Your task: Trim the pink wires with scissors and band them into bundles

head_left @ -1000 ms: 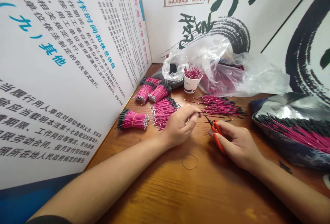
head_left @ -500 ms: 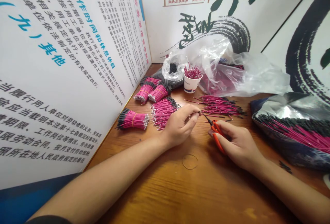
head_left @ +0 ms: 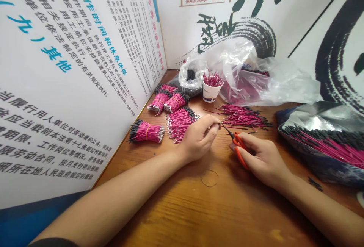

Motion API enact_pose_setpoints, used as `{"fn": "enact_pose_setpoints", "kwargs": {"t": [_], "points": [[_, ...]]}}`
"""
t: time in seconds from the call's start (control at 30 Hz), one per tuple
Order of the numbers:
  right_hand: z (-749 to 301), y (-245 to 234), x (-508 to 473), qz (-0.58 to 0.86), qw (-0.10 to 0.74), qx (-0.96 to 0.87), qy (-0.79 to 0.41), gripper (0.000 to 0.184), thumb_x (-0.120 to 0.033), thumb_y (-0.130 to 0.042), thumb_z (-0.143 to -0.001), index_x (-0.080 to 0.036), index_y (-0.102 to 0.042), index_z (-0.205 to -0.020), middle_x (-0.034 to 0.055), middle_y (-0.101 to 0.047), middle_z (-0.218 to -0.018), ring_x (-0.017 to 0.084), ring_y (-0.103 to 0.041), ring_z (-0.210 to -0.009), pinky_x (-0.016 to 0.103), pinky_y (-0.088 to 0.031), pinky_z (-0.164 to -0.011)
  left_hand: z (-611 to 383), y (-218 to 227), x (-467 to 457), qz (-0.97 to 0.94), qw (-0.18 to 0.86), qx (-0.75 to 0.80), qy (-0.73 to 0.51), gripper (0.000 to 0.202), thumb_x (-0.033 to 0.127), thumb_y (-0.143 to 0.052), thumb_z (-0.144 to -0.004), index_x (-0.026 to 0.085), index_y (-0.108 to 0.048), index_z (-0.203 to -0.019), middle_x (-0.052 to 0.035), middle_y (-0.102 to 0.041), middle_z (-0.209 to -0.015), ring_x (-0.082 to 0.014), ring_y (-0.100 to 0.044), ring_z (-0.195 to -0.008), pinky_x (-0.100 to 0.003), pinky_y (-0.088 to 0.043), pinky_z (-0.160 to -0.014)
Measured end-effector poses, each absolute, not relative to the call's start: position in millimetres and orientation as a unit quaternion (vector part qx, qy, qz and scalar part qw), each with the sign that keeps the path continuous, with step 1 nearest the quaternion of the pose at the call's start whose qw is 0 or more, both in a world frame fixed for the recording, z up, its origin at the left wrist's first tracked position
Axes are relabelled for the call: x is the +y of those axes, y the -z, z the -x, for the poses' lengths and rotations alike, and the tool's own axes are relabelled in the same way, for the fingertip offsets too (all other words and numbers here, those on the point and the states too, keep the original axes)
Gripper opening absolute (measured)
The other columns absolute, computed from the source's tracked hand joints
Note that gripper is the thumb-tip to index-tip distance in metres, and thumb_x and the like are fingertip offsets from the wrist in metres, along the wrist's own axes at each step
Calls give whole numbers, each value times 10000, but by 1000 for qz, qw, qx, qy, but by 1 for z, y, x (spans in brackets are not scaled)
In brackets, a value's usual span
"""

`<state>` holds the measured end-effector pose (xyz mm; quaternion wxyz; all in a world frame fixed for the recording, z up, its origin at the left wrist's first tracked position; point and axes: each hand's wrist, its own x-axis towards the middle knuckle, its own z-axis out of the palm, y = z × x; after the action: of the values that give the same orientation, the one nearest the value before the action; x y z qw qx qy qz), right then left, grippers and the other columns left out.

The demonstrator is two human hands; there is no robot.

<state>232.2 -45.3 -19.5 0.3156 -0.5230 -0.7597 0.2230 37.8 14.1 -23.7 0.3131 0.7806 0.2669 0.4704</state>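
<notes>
My left hand rests on the wooden table, fingers pinched on a thin wire end at its fingertips. My right hand is closed round orange-handled scissors, whose dark tips point at the left fingertips. Just beyond both hands lies a loose pile of pink wires with black ends. A fanned bunch of pink wires lies by my left hand.
Banded pink wire bundles lie along the printed board on the left. A white paper cup of pink offcuts stands in front of clear plastic bags. A dark bag of wires sits right. A rubber band lies near.
</notes>
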Motion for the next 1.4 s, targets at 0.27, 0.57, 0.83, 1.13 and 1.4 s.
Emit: {"fn": "enact_pose_setpoints", "kwargs": {"t": [0.27, 0.57, 0.83, 1.13, 1.4], "points": [[-231, 18, -45, 523, 324, -757, -219, 180, -291, -503, -889, -200, -557, -743, -38, -514, -559, 110, -459, -487, 220, -359, -481, -38, 23, 14, -784, 303, 269, -470, 179, 208, -396, -971, 163, -534, -864, -18, -551, -801, -129, -516, -751, -263, -430, -727], [-231, 16, -46, 525, 323, -755, -224, 187, -294, -501, -890, -205, -546, -732, -30, -508, -554, 114, -444, -491, 225, -356, -478, -38, 24, 14, -788, 299, 277, -461, 192, 230, -395, -973, 167, -549, -878, -28, -576, -818, -139, -541, -773, -269, -447, -739], [-232, 16, -46, 522, 319, -756, -232, 184, -295, -496, -893, -200, -574, -757, -18, -554, -590, 122, -483, -514, 226, -378, -498, -38, 24, 14, -789, 300, 274, -462, 179, 210, -409, -964, 157, -571, -909, -36, -603, -849, -139, -554, -797, -271, -458, -764], [-232, 17, -45, 529, 330, -748, -228, 201, -314, -511, -899, -200, -582, -749, 7, -626, -633, 141, -557, -560, 233, -398, -517, -38, 22, 13, -786, 301, 280, -462, 177, 209, -402, -962, 165, -551, -878, -26, -582, -819, -134, -542, -771, -265, -448, -739], [-231, 15, -45, 524, 326, -754, -223, 201, -311, -494, -891, -207, -558, -732, -3, -602, -591, 135, -527, -535, 236, -386, -500, -38, 22, 13, -784, 304, 288, -457, 171, 213, -399, -955, 173, -541, -868, -26, -577, -818, -137, -539, -768, -268, -444, -736]]}}
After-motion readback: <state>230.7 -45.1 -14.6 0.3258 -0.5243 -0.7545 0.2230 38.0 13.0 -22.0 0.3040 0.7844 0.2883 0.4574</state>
